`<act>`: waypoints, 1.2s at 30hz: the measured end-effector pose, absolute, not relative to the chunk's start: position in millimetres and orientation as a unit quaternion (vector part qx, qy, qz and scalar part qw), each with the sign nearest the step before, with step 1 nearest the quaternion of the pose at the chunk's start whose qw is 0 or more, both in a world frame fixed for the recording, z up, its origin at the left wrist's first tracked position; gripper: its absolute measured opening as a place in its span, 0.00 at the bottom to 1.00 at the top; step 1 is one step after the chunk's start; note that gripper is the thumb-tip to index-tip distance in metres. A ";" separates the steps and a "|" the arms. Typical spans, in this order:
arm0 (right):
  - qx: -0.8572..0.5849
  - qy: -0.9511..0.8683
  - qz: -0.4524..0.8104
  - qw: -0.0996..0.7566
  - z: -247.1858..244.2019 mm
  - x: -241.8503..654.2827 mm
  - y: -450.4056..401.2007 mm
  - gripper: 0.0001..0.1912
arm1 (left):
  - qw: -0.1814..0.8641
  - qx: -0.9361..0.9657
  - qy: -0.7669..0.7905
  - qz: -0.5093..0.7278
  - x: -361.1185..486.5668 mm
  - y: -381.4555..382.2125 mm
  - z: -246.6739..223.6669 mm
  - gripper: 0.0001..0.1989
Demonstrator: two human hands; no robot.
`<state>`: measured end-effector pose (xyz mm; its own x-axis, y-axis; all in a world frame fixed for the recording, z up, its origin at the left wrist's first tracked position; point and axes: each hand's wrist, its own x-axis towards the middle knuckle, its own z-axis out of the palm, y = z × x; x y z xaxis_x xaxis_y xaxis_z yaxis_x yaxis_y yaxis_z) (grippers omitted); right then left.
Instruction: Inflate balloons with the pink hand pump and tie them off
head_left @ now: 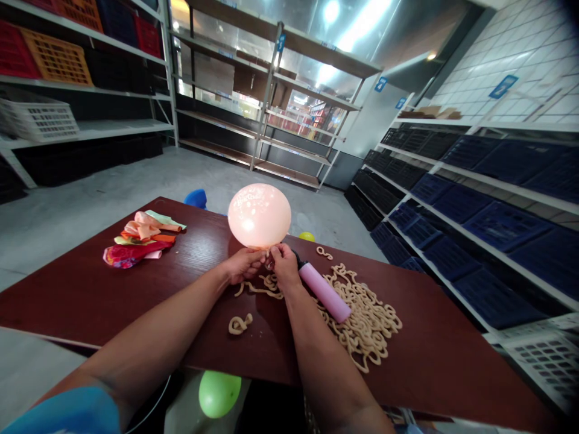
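Observation:
An inflated pale pink balloon [259, 216] with white print stands above the dark wooden table [199, 271]. Just beneath it, my left hand [246, 264] and my right hand [284, 264] meet with fingers pinched at its neck. The neck itself is mostly hidden by the fingers. Beside my right hand lies a pink hand pump [324, 292] with a black end, partly resting on a heap of tan cord [371, 322]. More tan strands [260, 289] lie under my hands, and a looped piece [240, 323] sits nearer the front edge.
Uninflated balloons [140, 236] in several colours are piled at the table's left. A green balloon [219, 393] is below the front edge, a yellow one [307, 236] beyond the far edge. Behind stand metal shelves [266, 108]; blue crates [470, 205] fill racks at right.

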<state>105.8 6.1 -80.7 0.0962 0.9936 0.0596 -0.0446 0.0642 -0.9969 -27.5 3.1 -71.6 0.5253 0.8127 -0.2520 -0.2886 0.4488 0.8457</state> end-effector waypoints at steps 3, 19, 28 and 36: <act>-0.538 -0.496 0.390 0.558 -87.3 108.9 10.1 0.12 | 0.813 0.379 0.317 0.310 -30.9 3.0 -71.6 0.15; -0.567 -0.484 0.348 0.568 -99.1 102.1 14.0 0.11 | 0.784 0.439 0.308 0.314 -35.4 5.4 -79.5 0.15; -0.542 -0.485 0.431 0.535 -102.5 97.9 14.7 0.13 | 0.630 0.392 0.512 0.432 -18.4 13.4 -84.2 0.22; -0.557 -0.502 0.413 0.517 -98.9 98.2 12.8 0.10 | 0.572 0.397 0.591 0.408 -25.9 44.4 -69.9 0.14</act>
